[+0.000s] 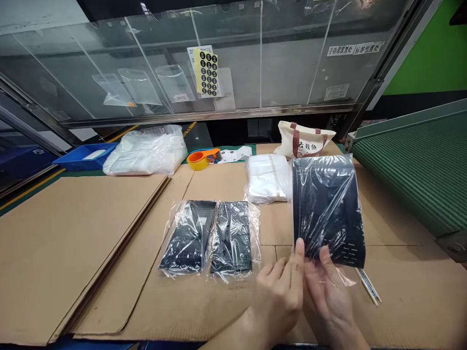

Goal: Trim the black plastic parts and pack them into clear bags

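A clear plastic bag with black slotted sheets (328,209) inside is held up at the right, tilted towards me. My right hand (333,294) grips its lower edge, thumb in front and fingers behind. Against the bag's lower left corner lies the index finger of my left hand (282,287); its other fingers are curled and its thumb is hidden. Two similar bagged black pieces lie flat to the left, one slightly skewed (189,238) and one straighter (233,238). Behind the raised bag sits a stack of clear plastic bags (270,177).
Flat cardboard (80,243) is piled at the left. Along the back are a blue tray (87,155), a wrapped bundle (146,150), an orange tape dispenser (202,158) and a cloth bag (302,141). A green conveyor belt (419,165) borders the right; white sticks (369,287) lie near my right hand.
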A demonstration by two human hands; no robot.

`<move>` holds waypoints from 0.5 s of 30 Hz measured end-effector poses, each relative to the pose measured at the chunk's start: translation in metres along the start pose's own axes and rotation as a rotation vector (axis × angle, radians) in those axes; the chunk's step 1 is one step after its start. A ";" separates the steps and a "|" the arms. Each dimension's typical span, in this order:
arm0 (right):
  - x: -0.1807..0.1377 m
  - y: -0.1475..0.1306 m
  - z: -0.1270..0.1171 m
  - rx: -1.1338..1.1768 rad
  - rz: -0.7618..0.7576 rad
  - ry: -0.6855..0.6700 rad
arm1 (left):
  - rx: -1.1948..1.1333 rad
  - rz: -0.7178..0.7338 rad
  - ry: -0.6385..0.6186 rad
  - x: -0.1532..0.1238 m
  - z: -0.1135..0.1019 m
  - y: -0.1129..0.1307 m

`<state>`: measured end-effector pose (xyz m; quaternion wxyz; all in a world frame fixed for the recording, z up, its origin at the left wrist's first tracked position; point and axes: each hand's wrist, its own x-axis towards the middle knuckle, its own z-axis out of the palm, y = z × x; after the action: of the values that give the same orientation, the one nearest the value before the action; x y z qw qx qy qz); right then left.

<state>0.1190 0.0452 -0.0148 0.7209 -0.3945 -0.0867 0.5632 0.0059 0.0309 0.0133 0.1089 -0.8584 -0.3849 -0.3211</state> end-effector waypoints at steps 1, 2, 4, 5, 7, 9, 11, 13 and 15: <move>-0.001 -0.004 0.003 0.012 -0.013 0.016 | -0.057 -0.015 -0.011 -0.003 -0.001 0.001; -0.001 -0.008 0.006 0.016 -0.029 0.027 | -0.131 -0.046 -0.015 -0.006 -0.002 0.002; -0.003 -0.016 0.010 -0.006 -0.056 0.025 | -0.339 -0.177 -0.029 -0.012 -0.006 -0.001; -0.004 -0.018 0.011 -0.024 -0.057 0.023 | -0.466 -0.279 -0.039 -0.015 -0.007 -0.004; -0.006 -0.021 0.010 -0.059 -0.004 0.022 | -0.738 -0.520 -0.062 -0.016 -0.009 -0.012; -0.009 -0.020 0.006 -0.081 0.093 -0.007 | -1.046 -0.727 -0.066 -0.012 -0.010 -0.023; -0.012 -0.017 0.004 -0.080 0.153 -0.040 | -1.379 -0.845 -0.041 -0.003 -0.010 -0.032; -0.016 -0.014 0.002 -0.073 0.188 -0.059 | -1.669 -0.889 0.002 0.008 -0.010 -0.039; -0.018 -0.013 0.000 -0.057 0.240 -0.083 | -1.808 -0.976 0.096 0.019 -0.011 -0.044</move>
<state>0.1221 0.0285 -0.0005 0.6326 -0.3988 -0.0848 0.6584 -0.0219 0.0671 0.0308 -0.7052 -0.3559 -0.3014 -0.5340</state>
